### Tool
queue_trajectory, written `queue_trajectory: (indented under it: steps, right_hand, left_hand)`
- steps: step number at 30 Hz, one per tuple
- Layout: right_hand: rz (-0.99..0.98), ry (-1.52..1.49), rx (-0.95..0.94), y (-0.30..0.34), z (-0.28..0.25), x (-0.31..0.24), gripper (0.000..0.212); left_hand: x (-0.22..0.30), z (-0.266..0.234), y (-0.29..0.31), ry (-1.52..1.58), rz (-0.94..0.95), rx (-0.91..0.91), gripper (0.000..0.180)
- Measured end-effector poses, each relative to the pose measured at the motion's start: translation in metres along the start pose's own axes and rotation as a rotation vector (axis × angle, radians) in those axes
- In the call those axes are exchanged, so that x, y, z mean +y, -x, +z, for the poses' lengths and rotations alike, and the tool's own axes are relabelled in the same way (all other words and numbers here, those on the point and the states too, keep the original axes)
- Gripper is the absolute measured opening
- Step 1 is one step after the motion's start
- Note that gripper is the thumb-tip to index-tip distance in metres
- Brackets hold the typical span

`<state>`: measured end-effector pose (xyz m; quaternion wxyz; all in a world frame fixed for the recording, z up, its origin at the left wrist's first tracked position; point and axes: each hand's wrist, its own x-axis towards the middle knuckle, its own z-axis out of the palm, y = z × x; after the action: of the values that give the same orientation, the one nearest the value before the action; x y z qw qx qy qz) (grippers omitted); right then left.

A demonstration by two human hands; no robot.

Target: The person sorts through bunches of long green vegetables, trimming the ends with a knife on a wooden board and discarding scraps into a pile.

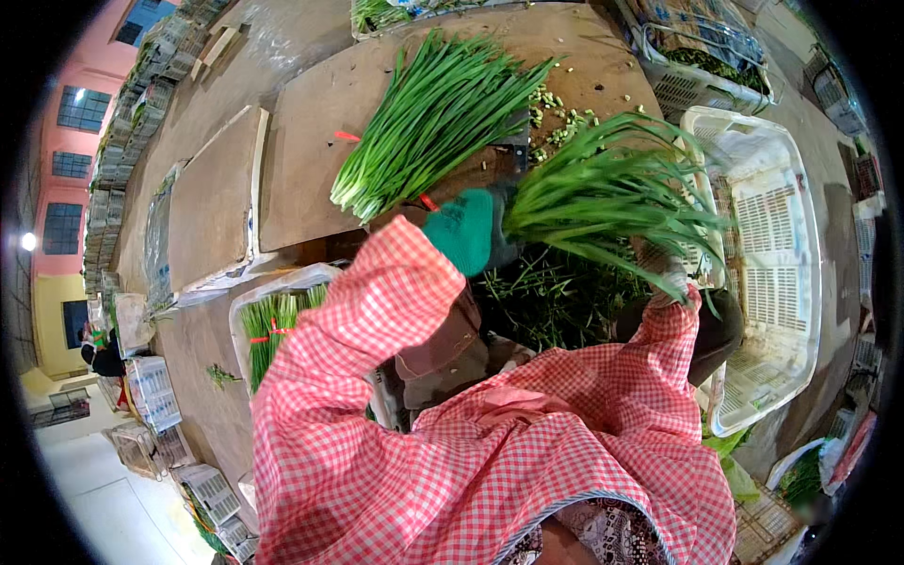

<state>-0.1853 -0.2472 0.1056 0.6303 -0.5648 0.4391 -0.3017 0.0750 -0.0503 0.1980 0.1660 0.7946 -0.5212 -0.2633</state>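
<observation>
My left hand (461, 231), in a teal glove with a dark palm, is closed round the stem end of a loose bunch of garlic chives (603, 193). Its long leaves fan out to the right and are partly smeared by motion. Under the leaf tips is my right hand (670, 275); its fingers are mostly hidden. A bigger pile of garlic chives (433, 122) lies on the brown board (306, 141), with red ties beside its pale stem ends. Next to the pile, a dark metal plate (513, 153) shows at the board's edge, with cut stem bits (556, 118) scattered beyond.
A white plastic crate (777, 254) stands at my right. At my left, another crate (247, 311) holds chives tied with red bands. Dark leafy scraps (556, 301) lie below my hands. Stacked crates (141, 122) line the far left wall.
</observation>
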Motion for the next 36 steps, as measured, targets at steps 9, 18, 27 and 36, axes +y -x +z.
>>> queue_trajectory:
  steps: [9, 18, 27, 36]
  right_hand:
    - [-0.008, 0.617, -0.125, 0.004, 0.022, -0.009, 0.027]
    - [-0.001, 0.688, -0.178, 0.009, 0.040, -0.017, 0.026]
    - [-0.005, 0.663, -0.199, 0.015, 0.055, -0.006, 0.024]
    - [-0.140, 0.721, -0.143, 0.022, 0.056, -0.021, 0.025]
  left_hand:
    - [-0.102, -0.103, -0.053, -0.428, -0.298, 0.100, 0.066]
    - [-0.185, -0.095, 0.000, -0.554, -0.445, 0.084, 0.071]
    - [-0.139, -0.117, 0.022, -0.453, -0.509, 0.027, 0.104]
    - [-0.136, -0.067, -0.015, -0.340, 0.075, 0.432, 0.098]
